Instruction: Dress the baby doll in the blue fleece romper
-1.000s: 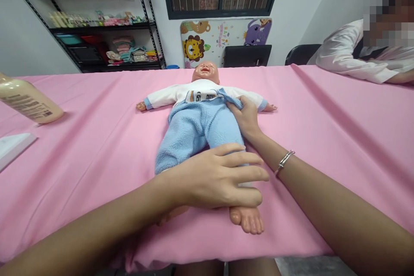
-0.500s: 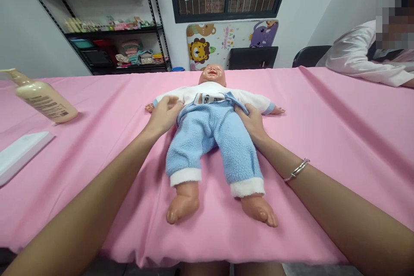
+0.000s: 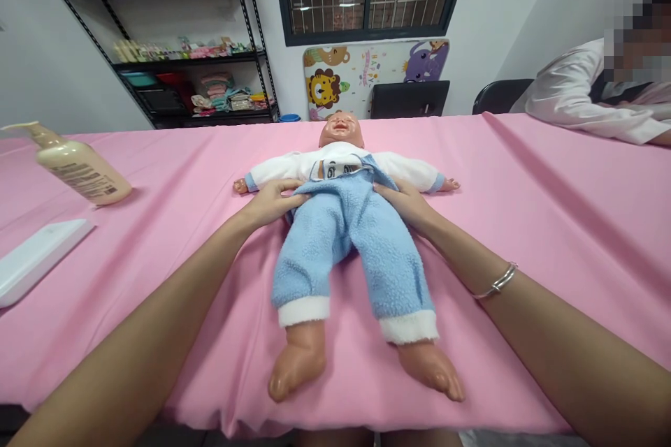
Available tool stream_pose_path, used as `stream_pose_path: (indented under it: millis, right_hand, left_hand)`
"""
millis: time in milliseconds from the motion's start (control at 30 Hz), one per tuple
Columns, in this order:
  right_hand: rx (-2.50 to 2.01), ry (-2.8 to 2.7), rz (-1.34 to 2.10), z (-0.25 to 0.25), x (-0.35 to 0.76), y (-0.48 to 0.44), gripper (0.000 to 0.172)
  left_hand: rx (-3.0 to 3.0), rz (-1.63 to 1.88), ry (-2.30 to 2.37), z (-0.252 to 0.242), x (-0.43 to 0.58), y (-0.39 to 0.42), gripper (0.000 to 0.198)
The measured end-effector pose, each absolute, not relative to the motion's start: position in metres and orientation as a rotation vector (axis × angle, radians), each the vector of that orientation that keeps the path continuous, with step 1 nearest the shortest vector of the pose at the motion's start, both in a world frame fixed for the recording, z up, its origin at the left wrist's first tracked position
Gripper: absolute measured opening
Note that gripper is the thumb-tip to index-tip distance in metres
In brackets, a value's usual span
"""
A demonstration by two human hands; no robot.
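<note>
Head view. Item: one vinyl baby doll point(image 3: 340, 133), laid face up on a table draped in smooth pink cloth point(image 3: 524, 223), head towards the far edge, bare feet towards the near edge, arms spread to either side. Dress: white long-sleeved top point(image 3: 340, 152) with blue cuffs and a printed front; light-blue fleece trousers point(image 3: 346, 213) with white ankle bands, worn on both legs, the waistband uneven and lifted in a loose flap on the right.

Left hand point(image 3: 272, 204): at the doll's hip on the left of the view, thumb and fingers closed on the waistband. Right hand point(image 3: 412, 204): at the opposite hip, closed on the waistband beside the flap, fingertips partly hidden; silver bangle point(image 3: 502, 283) on that forearm.

Step in hand, by judgement: settling the waistband. The next move seemed to call for an even draw on both sides, the flap kept from folding under.

Also listed: beige pump bottle point(image 3: 87, 171) with a printed label, near the table's far left corner; white flat oblong object point(image 3: 42, 258), nearer the left edge; another person's white sleeve point(image 3: 571, 98), resting at the far right.
</note>
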State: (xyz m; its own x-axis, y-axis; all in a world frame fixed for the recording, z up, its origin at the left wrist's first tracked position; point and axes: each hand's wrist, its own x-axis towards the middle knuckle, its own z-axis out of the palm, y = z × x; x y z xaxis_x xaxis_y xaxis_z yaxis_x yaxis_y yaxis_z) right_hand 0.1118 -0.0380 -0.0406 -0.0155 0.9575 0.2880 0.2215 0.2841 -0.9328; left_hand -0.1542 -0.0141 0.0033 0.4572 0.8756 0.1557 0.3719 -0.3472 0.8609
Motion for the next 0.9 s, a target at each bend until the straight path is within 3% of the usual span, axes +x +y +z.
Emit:
stream_pose_path:
  millis: [200,367,533,733,900]
  right_hand:
    - [-1.189,-1.533,0.915,-0.025,0.124,-0.046,0.026]
    - [-1.132,-1.383,1.200,-0.002,0.129,-0.054,0.030]
    - [-0.984,-1.244,1.368,0.012,0.128,-0.061,0.028]
    - [-1.096,-1.239,0.982,-0.012,0.126,-0.042,0.025]
    - [-1.321,-1.449,0.657,-0.044,0.126,-0.031,0.026]
  left_hand:
    - [1.905,0.647,1.012,0.014,-0.158,-0.019,0.018]
    - [1.904,0.595,0.968,0.021,-0.164,-0.023,0.036]
    - [1.746,0.922,0.941,0.024,-0.150,-0.027,0.037]
    - [1.716,1.273,1.110,0.010,-0.131,-0.021,0.033]
    - [2.013,0.773,1.485,0.006,-0.145,-0.017,0.047]
